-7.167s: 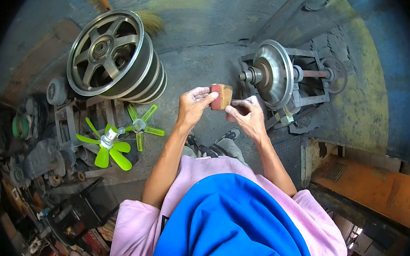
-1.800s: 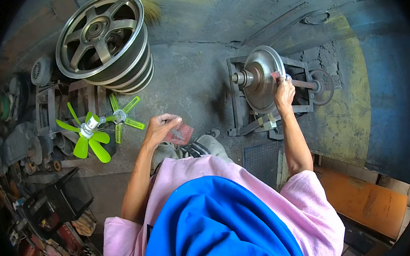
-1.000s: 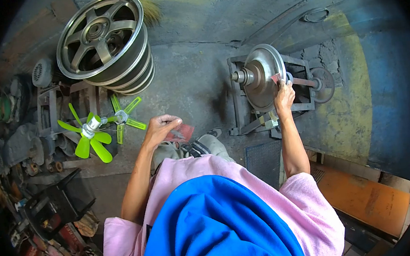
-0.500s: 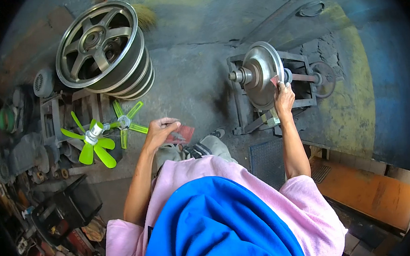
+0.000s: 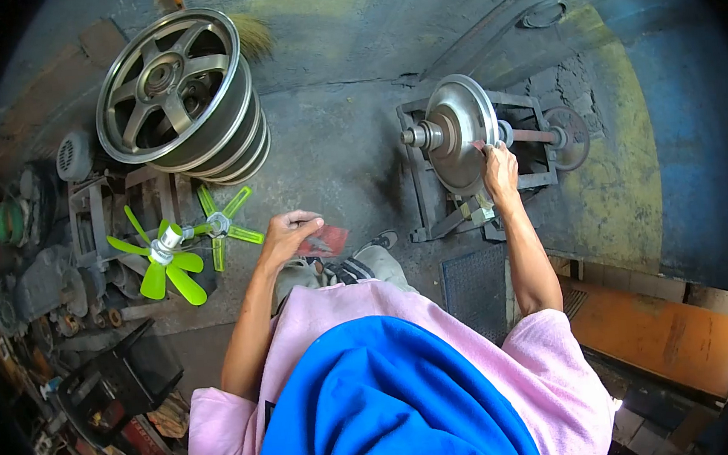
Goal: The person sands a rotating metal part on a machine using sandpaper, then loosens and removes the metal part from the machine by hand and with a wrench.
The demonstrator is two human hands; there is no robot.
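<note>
My left hand (image 5: pixel 290 237) is closed on a flat red sheet (image 5: pixel 327 241), which looks like sandpaper and hangs out beyond my fingertips over my legs. On the right, a shiny metal disc (image 5: pixel 454 135) is mounted on a shaft in a metal frame (image 5: pixel 419 191). My right hand (image 5: pixel 501 170) reaches to the disc's near right rim, its fingers pressed round a small red piece (image 5: pixel 479 145) that lies against the disc's face. Most of this piece is hidden by my fingers.
Stacked wheel rims (image 5: pixel 166 80) stand at the upper left, with a green fan (image 5: pixel 163 252) and another green-bladed fan (image 5: pixel 220 224) below. A handwheel (image 5: pixel 577 138) is at the shaft's right end. An orange board (image 5: pixel 659 333) lies at the lower right, assorted parts at the left.
Compared with the oldest frame, my hands have moved apart from the red and tan block; my right hand is now at the disc. Recently the right hand's red piece shifted slightly and shows less.
</note>
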